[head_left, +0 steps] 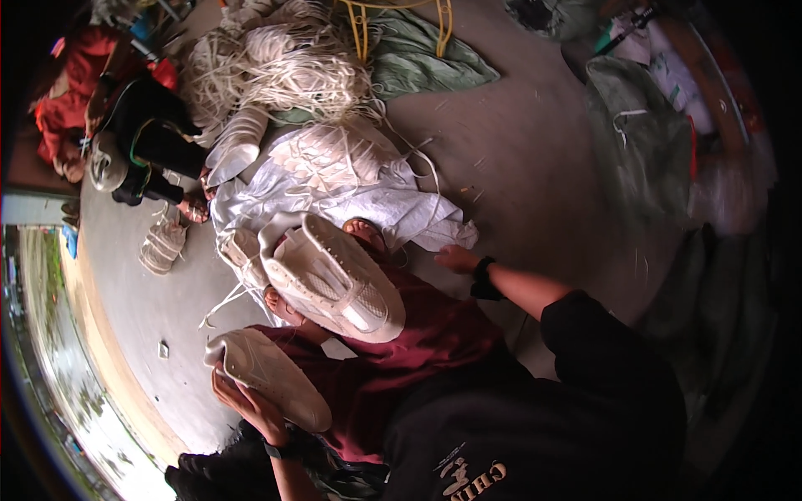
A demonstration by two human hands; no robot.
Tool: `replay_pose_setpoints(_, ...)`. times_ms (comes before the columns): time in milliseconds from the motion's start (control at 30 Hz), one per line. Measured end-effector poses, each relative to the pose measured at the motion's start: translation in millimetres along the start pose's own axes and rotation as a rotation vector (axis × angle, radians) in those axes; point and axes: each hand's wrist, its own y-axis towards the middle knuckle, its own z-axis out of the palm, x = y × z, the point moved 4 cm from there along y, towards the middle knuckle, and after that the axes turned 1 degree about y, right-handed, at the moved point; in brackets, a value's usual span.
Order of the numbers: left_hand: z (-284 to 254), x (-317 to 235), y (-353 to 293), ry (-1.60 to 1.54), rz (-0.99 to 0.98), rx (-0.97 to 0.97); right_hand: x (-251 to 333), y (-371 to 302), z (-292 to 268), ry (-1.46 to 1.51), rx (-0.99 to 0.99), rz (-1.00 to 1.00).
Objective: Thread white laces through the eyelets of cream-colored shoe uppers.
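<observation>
A smooth cream-white shoe upper (280,380) is gripped in a seated worker's left hand (251,405) beside the knee, the fingers pressed along its near side at the collar. Its long axis slants from that collar down and rightward to the rounded toe, away from the grip. A larger cream mesh-panelled shoe upper (334,284) lies on the lap in maroon cloth trousers (443,321), parallel to the first and between the hands, nearer the right. The right hand (457,259) hovers past the knee with fingers curled; whether it pinches anything cannot be told.

Two more pale shoe pieces are distinct: one laced piece (242,255) by the feet and one cord-tied bundle (163,246) on the grey floor (535,142). Beyond spread one crumpled white sheet (434,219) and one heap of tangled cream strands (292,79), its pieces uncountable. One red-topped co-worker (83,92) bends at upper left.
</observation>
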Motion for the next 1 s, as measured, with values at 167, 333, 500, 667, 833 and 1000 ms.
replay_pose_setpoints(167,40.2,-37.0,12.3,-0.103,0.023,0.071,-36.6,26.4,-6.1,-0.132,0.006,-0.117)
replay_pose_setpoints(333,101.4,-41.3,43.3,-0.167,0.038,0.127,-61.2,99.4,5.0,-0.489,0.193,-0.188)
replay_pose_setpoints(500,143.7,-32.8,77.2,-0.156,0.036,0.141,-82.1,175.6,0.0,-0.015,-0.185,0.071)
replay_pose_setpoints(667,181.0,-31.1,107.6,-0.218,0.015,0.143,-60.0,246.0,-32.3,0.053,-0.405,0.073)
replay_pose_setpoints(833,203.6,-28.7,130.0,-0.289,-0.014,0.152,-71.4,300.9,-38.2,-0.014,-0.326,0.226)
replay_pose_setpoints(1000,215.5,-36.3,147.7,-0.359,-0.004,0.182,-86.0,321.3,-52.7,0.22,-0.357,0.268)
